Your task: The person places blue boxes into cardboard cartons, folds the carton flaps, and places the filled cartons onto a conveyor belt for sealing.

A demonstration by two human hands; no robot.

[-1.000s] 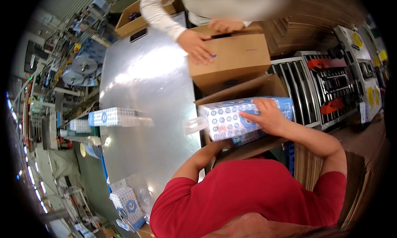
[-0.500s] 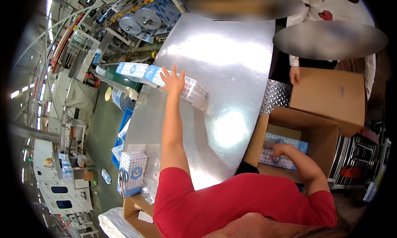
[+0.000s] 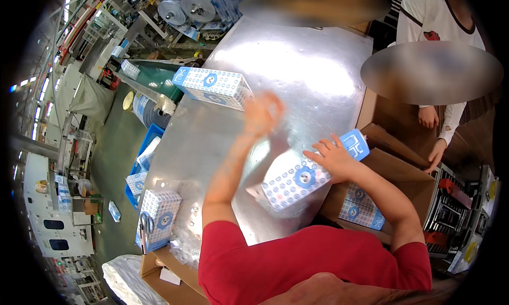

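My right hand [image 3: 333, 159] grips a blue-and-white patterned pack [image 3: 297, 179] from above, its fingers spread across the film. The pack lies slanted over the table's right side, with its blue end toward the open carton. Loose clear film shows at its left end. My left hand [image 3: 263, 113] is smeared by motion, close to the right end of another patterned pack [image 3: 214, 85] at the table's far left; whether they touch, I cannot tell. More patterned packs [image 3: 361, 205] lie inside the open cardboard carton [image 3: 405, 172], partly hidden by my right forearm.
The shiny metal table [image 3: 313, 56] fills the middle. At its near left stand an upright pack [image 3: 161, 215] with scissors [image 3: 145, 225] against it and crumpled clear film [image 3: 185, 241]. A blue crate [image 3: 131, 183] sits beyond the left edge. A co-worker's hands [image 3: 432, 130] are by the carton.
My right hand has come out of the carton and now grips a pack, which has moved right across the table. My left hand has moved right and nearer. The co-worker's carton has shifted.
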